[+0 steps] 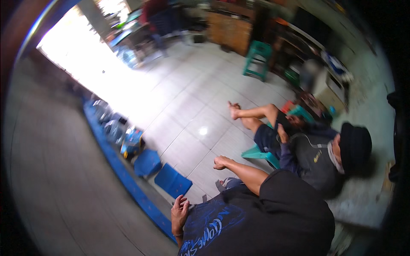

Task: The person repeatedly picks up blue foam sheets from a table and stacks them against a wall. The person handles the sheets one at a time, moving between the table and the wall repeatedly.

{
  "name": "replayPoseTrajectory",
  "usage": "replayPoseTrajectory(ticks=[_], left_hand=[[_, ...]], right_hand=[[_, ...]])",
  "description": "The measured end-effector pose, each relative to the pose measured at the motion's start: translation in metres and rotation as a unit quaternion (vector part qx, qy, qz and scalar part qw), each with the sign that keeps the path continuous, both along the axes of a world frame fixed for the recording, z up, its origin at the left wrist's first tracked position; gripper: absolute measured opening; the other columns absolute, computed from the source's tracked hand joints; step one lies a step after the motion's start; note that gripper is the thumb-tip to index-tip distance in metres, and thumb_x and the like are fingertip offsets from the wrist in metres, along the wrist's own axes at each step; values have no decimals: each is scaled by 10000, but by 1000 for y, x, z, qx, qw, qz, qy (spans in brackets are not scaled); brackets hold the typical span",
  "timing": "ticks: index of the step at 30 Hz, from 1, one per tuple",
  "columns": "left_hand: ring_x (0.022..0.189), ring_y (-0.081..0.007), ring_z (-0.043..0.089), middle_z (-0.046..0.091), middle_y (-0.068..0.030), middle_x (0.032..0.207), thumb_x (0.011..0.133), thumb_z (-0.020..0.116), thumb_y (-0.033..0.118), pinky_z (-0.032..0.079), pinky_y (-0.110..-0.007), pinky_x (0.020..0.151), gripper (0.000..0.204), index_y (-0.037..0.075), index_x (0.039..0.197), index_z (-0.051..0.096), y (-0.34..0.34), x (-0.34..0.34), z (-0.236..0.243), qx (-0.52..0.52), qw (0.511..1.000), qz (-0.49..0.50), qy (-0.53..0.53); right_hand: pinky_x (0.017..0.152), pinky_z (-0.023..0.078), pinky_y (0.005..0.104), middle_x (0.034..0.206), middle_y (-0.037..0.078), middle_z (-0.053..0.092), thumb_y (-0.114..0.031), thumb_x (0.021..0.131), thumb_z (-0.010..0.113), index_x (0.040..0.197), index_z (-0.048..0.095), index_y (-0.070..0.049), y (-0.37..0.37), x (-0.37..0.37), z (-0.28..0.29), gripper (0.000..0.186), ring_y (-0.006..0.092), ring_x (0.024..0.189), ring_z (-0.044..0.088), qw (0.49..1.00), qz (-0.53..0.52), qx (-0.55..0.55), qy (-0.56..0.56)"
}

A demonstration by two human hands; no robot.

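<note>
**No hands at work yet**

The wearer's own hands are out of the picture, so I cannot tell what the fingers do. The flat blue square boards [172, 181] lie untouched on the white tiled floor [192, 106], lower middle. A seated person's hand [179, 213] rests nearby.

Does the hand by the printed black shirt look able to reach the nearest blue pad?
Probably yes: the hand rests close to the blue pad, with only bare floor between.
</note>
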State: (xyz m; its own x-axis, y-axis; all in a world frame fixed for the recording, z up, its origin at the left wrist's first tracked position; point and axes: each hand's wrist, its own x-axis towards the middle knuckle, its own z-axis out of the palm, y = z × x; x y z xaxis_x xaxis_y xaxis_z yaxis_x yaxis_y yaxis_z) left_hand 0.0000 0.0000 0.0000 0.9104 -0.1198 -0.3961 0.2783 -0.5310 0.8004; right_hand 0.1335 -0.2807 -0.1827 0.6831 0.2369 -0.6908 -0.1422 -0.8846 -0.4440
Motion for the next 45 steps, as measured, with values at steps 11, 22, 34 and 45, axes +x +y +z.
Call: replayPoseTrajectory(ticks=[11,22,34,45], left_hand=[[878,-256,622,605,-164,1025,841,563,168,501,-330,715,378,-4,1160,455,-26,265,-15,-4,910,-409,69],[798,-182,607,623,-139,920,883,497,175,481,-282,685,311,-55,1092,496,7,572,-75,-123,950,-265,106],[563,-130,589,618,-72,745,849,483,190,461,-265,455,198,10,843,564,190,782,-222,-114,907,332,234],[584,-204,610,620,-111,800,799,517,242,477,-328,510,226,38,886,562,263,914,-268,-20,886,329,326]], right_hand=[[404,481,303,724,119,632,-231,713,584,1013,573,-9,-51,-11,-44,373,190,483,591,782,-600,62,154],[688,462,448,914,136,579,-258,845,434,1088,518,-74,-71,96,-39,316,304,800,580,905,-404,-9,130],[419,451,302,649,107,566,-144,788,492,836,547,-17,-41,577,-70,147,185,503,553,600,-780,110,139],[564,499,288,775,96,611,-190,854,498,890,537,-25,35,1146,43,173,173,663,600,794,-517,301,-112]])
